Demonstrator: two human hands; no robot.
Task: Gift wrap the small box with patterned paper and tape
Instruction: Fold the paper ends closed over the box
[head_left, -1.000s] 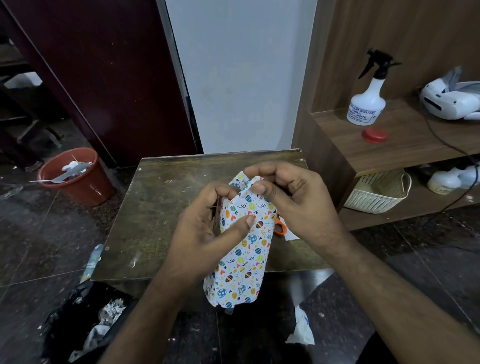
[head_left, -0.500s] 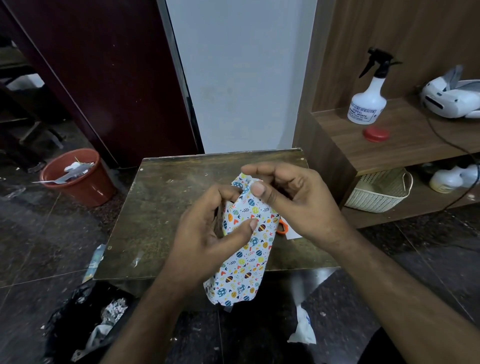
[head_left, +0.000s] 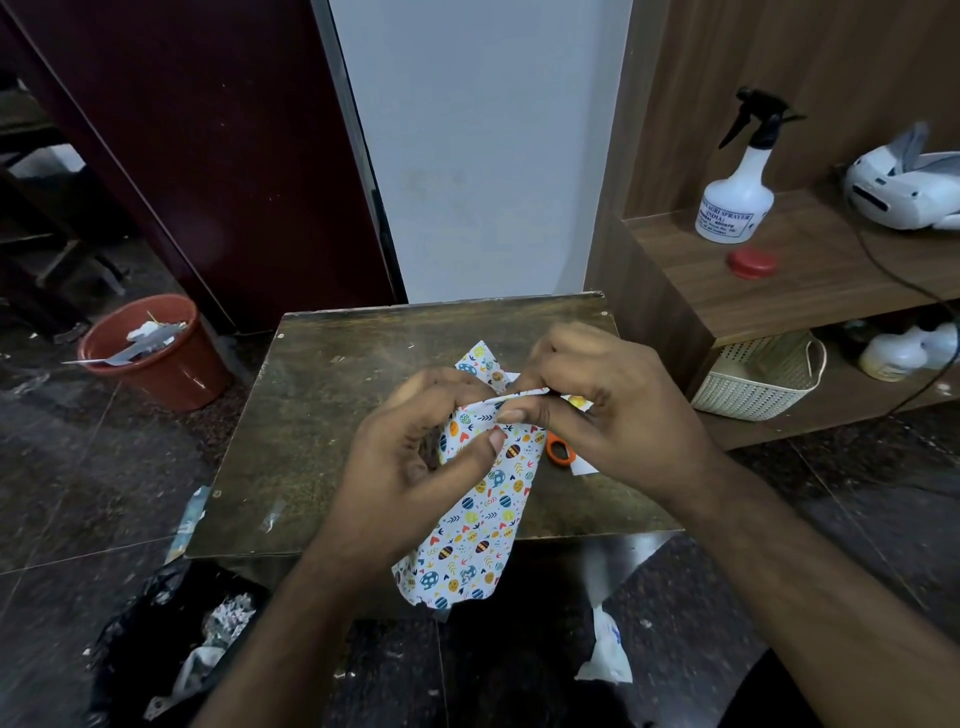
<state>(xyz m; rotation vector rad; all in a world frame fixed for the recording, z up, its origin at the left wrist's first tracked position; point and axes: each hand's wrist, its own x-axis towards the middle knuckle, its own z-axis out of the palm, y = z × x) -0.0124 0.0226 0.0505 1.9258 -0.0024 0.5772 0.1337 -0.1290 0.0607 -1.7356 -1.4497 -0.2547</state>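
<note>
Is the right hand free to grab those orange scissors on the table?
Probably not yet: the right hand pinches the patterned paper and covers most of the scissors. It would need to release its grip on the fold first.

Bucket (head_left: 156, 353) left of table (head_left: 322, 415) — basket (head_left: 758, 384) right, under shelf (head_left: 810, 280).

Worn wooden table (head_left: 332, 415) carries orange-handled scissors (head_left: 560, 450).

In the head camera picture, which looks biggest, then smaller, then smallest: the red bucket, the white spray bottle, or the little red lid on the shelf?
1. Round red plastic bucket on the floor: largest.
2. White plastic spray bottle with black trigger: next, though it stands farther back, so true size is unsure.
3. Small round red lid: smallest.
</note>
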